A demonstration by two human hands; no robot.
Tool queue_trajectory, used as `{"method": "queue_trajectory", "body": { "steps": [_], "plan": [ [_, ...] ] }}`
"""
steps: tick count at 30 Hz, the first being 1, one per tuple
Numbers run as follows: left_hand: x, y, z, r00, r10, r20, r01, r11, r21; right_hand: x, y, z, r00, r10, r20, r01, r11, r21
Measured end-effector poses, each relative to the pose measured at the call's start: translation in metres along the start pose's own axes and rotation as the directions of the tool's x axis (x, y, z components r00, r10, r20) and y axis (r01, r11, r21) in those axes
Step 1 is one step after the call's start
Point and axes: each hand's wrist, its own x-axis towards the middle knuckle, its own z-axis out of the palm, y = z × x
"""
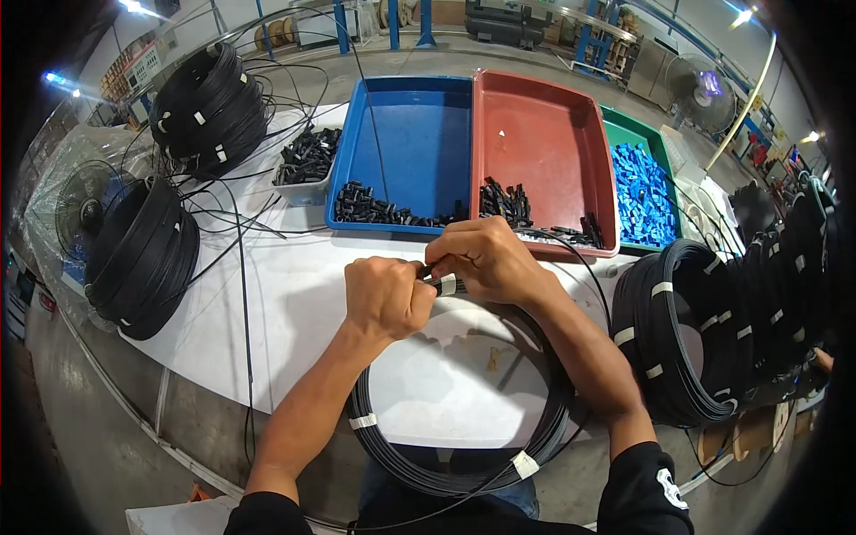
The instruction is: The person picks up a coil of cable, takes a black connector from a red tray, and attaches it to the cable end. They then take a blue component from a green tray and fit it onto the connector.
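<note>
My left hand (388, 299) is closed in a fist around the black cable's end region, its thumb side turned toward my other hand. Close beside it, my right hand (490, 259) pinches a small black piece (429, 271); its exact kind is hidden by the fingers. Under both hands lies a coil of black cable (364, 392), bound with white tape (525, 464) and reaching over the table's front edge. A loose black cable (599, 281) arcs out from behind my right hand.
Beyond my hands stand a blue tray (410, 125) and a red tray (544, 134) with black parts, and a green tray (615, 120) of blue pieces (640, 192). A small bin (308, 193) holds black parts. Cable coils stand left (143, 259) and right (682, 330).
</note>
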Motion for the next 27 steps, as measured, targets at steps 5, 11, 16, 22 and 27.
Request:
{"method": "queue_trajectory", "body": {
  "steps": [5,11,16,22,27],
  "plan": [
    [0.004,-0.018,0.000,0.990,-0.063,0.127,0.103,0.933,-0.345,0.004,-0.001,-0.002,0.996,-0.044,-0.074,0.046,0.998,0.035],
    [-0.002,-0.026,0.009,0.983,-0.117,0.145,0.168,0.892,-0.419,0.001,0.005,0.007,0.976,-0.181,-0.124,0.164,0.977,-0.138],
    [-0.003,-0.011,0.011,0.999,0.008,-0.039,-0.015,0.984,-0.180,0.000,-0.003,0.002,0.990,-0.120,-0.079,0.105,0.979,-0.172],
    [-0.007,-0.011,0.017,0.994,0.098,-0.058,-0.104,0.989,-0.104,0.003,-0.011,-0.011,0.983,0.169,0.075,-0.176,0.980,0.097],
    [0.003,-0.018,0.004,0.964,-0.140,0.224,0.243,0.802,-0.546,0.006,-0.006,-0.006,0.998,-0.019,-0.060,0.023,0.998,0.061]
  ]
}}
